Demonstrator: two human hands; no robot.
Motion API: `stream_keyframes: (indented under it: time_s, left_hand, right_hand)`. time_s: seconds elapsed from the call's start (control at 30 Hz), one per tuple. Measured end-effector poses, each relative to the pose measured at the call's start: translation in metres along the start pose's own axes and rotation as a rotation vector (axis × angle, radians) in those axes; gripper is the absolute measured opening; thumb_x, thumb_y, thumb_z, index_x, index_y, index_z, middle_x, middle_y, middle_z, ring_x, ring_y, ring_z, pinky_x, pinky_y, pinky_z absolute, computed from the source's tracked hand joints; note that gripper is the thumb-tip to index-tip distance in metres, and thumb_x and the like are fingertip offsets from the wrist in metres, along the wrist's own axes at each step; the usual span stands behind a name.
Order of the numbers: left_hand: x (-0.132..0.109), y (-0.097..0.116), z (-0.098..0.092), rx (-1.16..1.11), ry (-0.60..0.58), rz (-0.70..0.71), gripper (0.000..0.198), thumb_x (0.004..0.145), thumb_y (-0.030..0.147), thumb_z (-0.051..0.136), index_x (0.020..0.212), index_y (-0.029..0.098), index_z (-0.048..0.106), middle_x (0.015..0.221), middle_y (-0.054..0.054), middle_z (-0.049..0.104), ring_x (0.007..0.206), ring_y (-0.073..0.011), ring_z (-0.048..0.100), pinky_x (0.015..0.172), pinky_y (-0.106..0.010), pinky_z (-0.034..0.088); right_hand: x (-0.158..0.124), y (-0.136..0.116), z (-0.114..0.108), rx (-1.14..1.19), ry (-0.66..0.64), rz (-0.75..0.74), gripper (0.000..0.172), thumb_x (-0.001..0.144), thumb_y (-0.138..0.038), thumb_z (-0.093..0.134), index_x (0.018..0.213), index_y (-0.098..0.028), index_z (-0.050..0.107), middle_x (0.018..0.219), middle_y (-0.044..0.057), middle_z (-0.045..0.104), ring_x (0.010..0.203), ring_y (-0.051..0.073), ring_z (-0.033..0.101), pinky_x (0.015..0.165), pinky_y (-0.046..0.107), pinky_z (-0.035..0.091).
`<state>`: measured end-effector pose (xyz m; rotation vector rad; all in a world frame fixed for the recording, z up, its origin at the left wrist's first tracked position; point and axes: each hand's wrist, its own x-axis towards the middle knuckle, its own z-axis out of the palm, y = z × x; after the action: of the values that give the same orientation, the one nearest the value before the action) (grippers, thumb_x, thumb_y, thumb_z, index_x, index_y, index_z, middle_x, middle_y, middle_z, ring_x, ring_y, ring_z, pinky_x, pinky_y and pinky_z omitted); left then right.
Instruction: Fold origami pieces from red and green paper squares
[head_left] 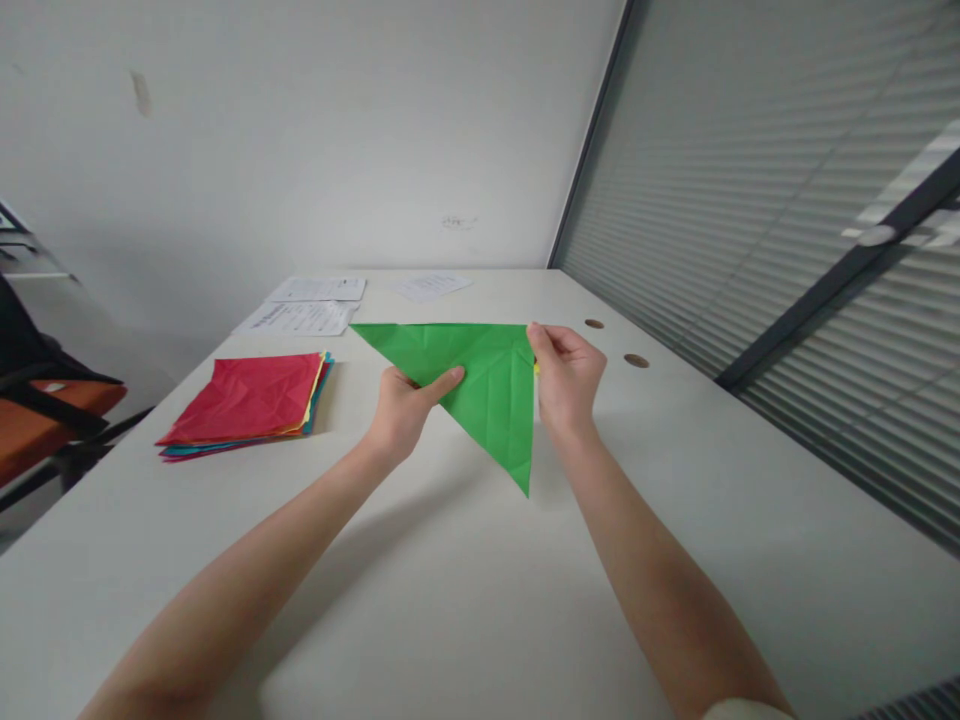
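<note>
Green paper triangle [484, 380], held just over the counter [450, 600], left hand [405, 410] pinching its slanted edge, right hand [566, 375] its upper corner; I judge it light, limp, easily creased, best gripped at edges.

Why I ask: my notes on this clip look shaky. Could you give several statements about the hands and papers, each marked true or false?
1. The left hand and right hand both grip the green paper. True.
2. The green paper is an unfolded flat square. False: it is folded into a triangle, one tip pointing towards the person.
3. The stack of coloured sheets lies left of the hands, red on top. True.
4. The printed sheets lie at the near edge of the table. False: they lie at its far edge, by the wall.
</note>
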<state>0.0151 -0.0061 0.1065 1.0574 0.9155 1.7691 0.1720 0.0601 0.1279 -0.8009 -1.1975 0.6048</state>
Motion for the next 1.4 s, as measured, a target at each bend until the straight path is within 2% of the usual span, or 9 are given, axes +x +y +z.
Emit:
stream_keyframes:
  time_s: [0.13, 0.4, 0.6, 0.77, 0.97, 1.13, 1.4]
  left_hand:
    - [-0.002, 0.005, 0.0, -0.012, -0.038, -0.101, 0.038, 0.062, 0.046, 0.083, 0.085, 0.017, 0.075, 0.089, -0.007, 0.076, 0.095, -0.0281, 0.069, 0.084, -0.044, 0.057]
    - [0.0, 0.006, -0.001, -0.029, 0.039, 0.026, 0.036, 0.059, 0.038, 0.086, 0.087, 0.018, 0.075, 0.099, -0.007, 0.075, 0.099, -0.0259, 0.068, 0.091, -0.041, 0.055]
    - [0.003, 0.007, -0.004, -0.056, -0.006, -0.05, 0.035, 0.06, 0.045, 0.084, 0.079, 0.017, 0.074, 0.086, -0.007, 0.075, 0.092, -0.0268, 0.07, 0.082, -0.042, 0.058]
    - [0.006, 0.007, -0.009, -0.042, -0.014, 0.006, 0.033, 0.063, 0.049, 0.081, 0.069, 0.018, 0.073, 0.075, -0.004, 0.073, 0.087, -0.0254, 0.07, 0.077, -0.043, 0.059]
    - [0.009, 0.008, -0.013, 0.029, 0.008, 0.024, 0.033, 0.063, 0.05, 0.081, 0.072, 0.019, 0.074, 0.075, -0.003, 0.073, 0.085, -0.023, 0.069, 0.078, -0.04, 0.058]
    - [0.009, 0.011, -0.012, -0.013, -0.013, 0.052, 0.03, 0.066, 0.048, 0.079, 0.065, 0.02, 0.071, 0.072, -0.003, 0.071, 0.084, -0.0225, 0.068, 0.077, -0.039, 0.057]
    - [0.011, 0.015, -0.016, -0.014, -0.035, 0.085, 0.032, 0.068, 0.047, 0.079, 0.057, 0.018, 0.067, 0.066, -0.001, 0.067, 0.076, -0.0172, 0.066, 0.078, -0.035, 0.055]
  right_hand:
    - [0.002, 0.004, -0.001, 0.005, 0.026, 0.042, 0.034, 0.071, -0.051, 0.071, 0.07, -0.018, 0.069, 0.064, 0.0, 0.065, 0.059, 0.013, 0.057, 0.059, 0.028, 0.048]
    - [0.0, 0.004, 0.003, 0.065, 0.008, 0.064, 0.031, 0.07, -0.047, 0.073, 0.071, -0.017, 0.07, 0.066, 0.001, 0.066, 0.06, 0.013, 0.058, 0.061, 0.028, 0.048]
    - [0.007, 0.006, -0.003, 0.025, 0.007, 0.062, 0.033, 0.07, -0.05, 0.072, 0.071, -0.017, 0.07, 0.063, 0.0, 0.063, 0.057, 0.012, 0.054, 0.057, 0.027, 0.045]
    - [0.012, 0.009, -0.007, 0.033, -0.021, 0.071, 0.035, 0.071, -0.051, 0.071, 0.072, -0.017, 0.07, 0.059, -0.001, 0.059, 0.053, 0.011, 0.05, 0.052, 0.027, 0.042]
    - [0.01, 0.008, -0.006, 0.068, -0.035, 0.107, 0.033, 0.066, -0.049, 0.075, 0.07, -0.017, 0.07, 0.06, -0.001, 0.061, 0.053, 0.011, 0.05, 0.052, 0.026, 0.042]
    - [0.011, 0.005, -0.007, 0.096, -0.04, 0.091, 0.029, 0.067, -0.045, 0.076, 0.068, -0.017, 0.07, 0.058, -0.002, 0.059, 0.052, 0.01, 0.049, 0.052, 0.026, 0.042]
    - [0.012, 0.006, -0.009, 0.093, -0.071, 0.092, 0.029, 0.067, -0.045, 0.076, 0.068, -0.017, 0.069, 0.056, -0.002, 0.058, 0.05, 0.01, 0.048, 0.049, 0.025, 0.04]
